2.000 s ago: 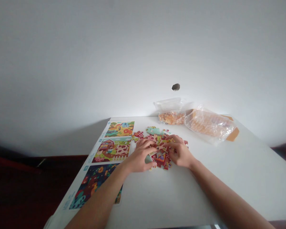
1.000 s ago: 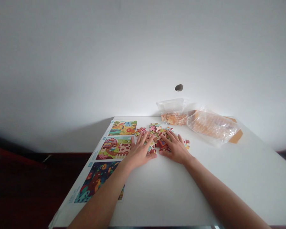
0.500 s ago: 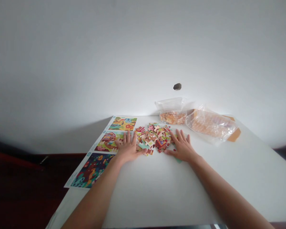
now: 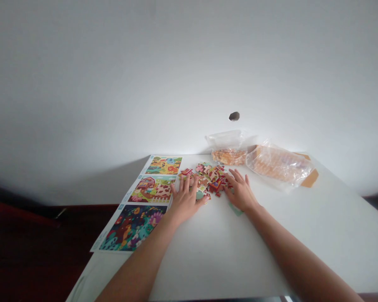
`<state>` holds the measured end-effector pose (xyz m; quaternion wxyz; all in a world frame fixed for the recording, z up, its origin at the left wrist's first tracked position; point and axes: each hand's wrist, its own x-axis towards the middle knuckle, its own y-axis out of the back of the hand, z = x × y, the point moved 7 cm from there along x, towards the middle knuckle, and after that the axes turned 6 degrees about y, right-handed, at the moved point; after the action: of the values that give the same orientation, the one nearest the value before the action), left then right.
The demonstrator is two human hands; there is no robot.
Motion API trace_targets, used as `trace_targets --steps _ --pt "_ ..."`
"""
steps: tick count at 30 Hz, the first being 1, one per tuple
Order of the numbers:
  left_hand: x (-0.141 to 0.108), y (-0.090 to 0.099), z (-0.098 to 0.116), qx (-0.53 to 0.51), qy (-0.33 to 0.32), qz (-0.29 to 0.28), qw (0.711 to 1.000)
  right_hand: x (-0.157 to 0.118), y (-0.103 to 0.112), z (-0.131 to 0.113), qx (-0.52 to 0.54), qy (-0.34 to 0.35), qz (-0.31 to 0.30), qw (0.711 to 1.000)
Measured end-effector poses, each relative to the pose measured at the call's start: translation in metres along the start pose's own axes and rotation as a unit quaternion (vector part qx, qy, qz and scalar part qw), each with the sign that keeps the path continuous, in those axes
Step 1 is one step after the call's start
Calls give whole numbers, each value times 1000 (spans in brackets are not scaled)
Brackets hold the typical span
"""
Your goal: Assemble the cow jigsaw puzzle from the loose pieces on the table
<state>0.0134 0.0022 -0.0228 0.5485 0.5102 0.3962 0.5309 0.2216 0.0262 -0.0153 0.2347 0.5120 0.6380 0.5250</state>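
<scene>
A loose heap of colourful puzzle pieces [image 4: 212, 178] lies on the white table [image 4: 208, 251]. My left hand [image 4: 185, 199] rests at the heap's left side, fingers spread, covering some pieces. On the right side, my right hand [image 4: 241, 193] touches the pieces with its fingers apart. A green piece [image 4: 236, 209] shows partly under my right palm. Left of the heap lies a printed sheet [image 4: 118, 214] with three pictures: a jungle scene [image 4: 164, 165], a farm scene [image 4: 151, 188] and a dark night scene [image 4: 130, 226].
At the back stands a clear bag [image 4: 229, 156] of orange pieces. Right of it, another clear plastic bag [image 4: 279, 165] lies over an orange-brown packet [image 4: 310, 179]. The white wall [image 4: 189, 75] behind has a small hole [image 4: 234, 116].
My left hand has moved right, off the printed sheet's farm picture and onto the heap's left part. My right hand has shifted slightly left, and the heap is narrower.
</scene>
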Motion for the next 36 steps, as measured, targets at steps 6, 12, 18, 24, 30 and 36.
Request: trace_targets --steps 6,12,18,24,30,36 --pt "-2 1 6 -26 -69 -24 997 -10 5 -14 11 47 -61 997" --pt "0 13 -17 -70 -26 -42 996 -21 3 34 4 -7 -114 993" --pt "5 29 -26 -90 -39 -20 995 -11 11 50 -9 -34 -28 999" --pt "8 27 -29 -102 -74 0 992 -22 35 47 -22 -23 -30 999" --pt "7 21 -21 -114 -92 19 989 -20 23 37 -17 -37 -33 999" --pt "1 25 9 -127 -104 39 986 0 19 -1 -6 2 61 998"
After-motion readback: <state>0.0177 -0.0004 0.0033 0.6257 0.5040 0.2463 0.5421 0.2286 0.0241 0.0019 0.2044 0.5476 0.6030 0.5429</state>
